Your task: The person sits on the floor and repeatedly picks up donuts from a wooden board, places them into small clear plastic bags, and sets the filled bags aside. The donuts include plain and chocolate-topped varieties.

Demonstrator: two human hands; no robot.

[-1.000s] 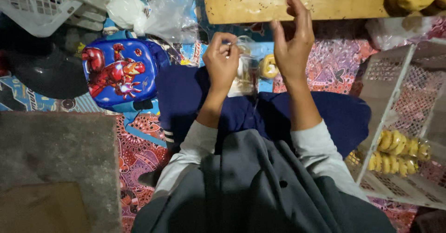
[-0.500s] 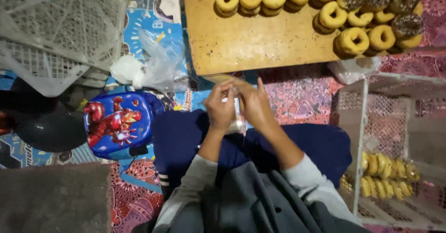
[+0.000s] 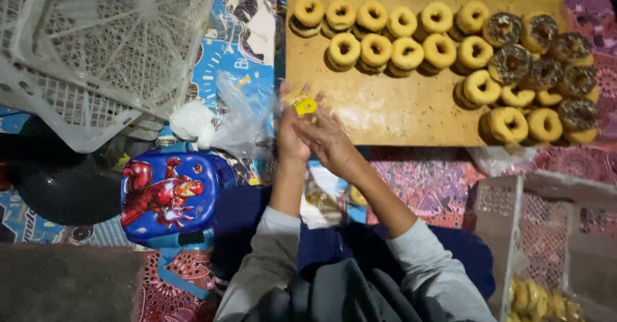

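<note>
My left hand (image 3: 291, 135) and my right hand (image 3: 329, 141) are pressed together at the near edge of a wooden board (image 3: 385, 113). Their fingertips pinch a small yellow piece (image 3: 303, 106) between them; what it is I cannot tell. The board carries rows of plain ring doughnuts (image 3: 392, 36) and, to the right, dark sprinkled doughnuts (image 3: 543, 71). Under my forearms, wrapped doughnuts (image 3: 319, 201) lie on my lap, partly hidden.
White plastic crates (image 3: 96, 52) are stacked at the upper left, over a black round pan (image 3: 61, 184). A blue case with a red figure (image 3: 168, 193) lies left of my arm, clear plastic bags (image 3: 234, 126) behind it. A white crate (image 3: 514, 213) at right holds bagged doughnuts (image 3: 533, 299).
The view has tipped forward, so more of the board shows. My hands have come together and moved from over my lap out to the board's edge, now pinching the yellow piece.
</note>
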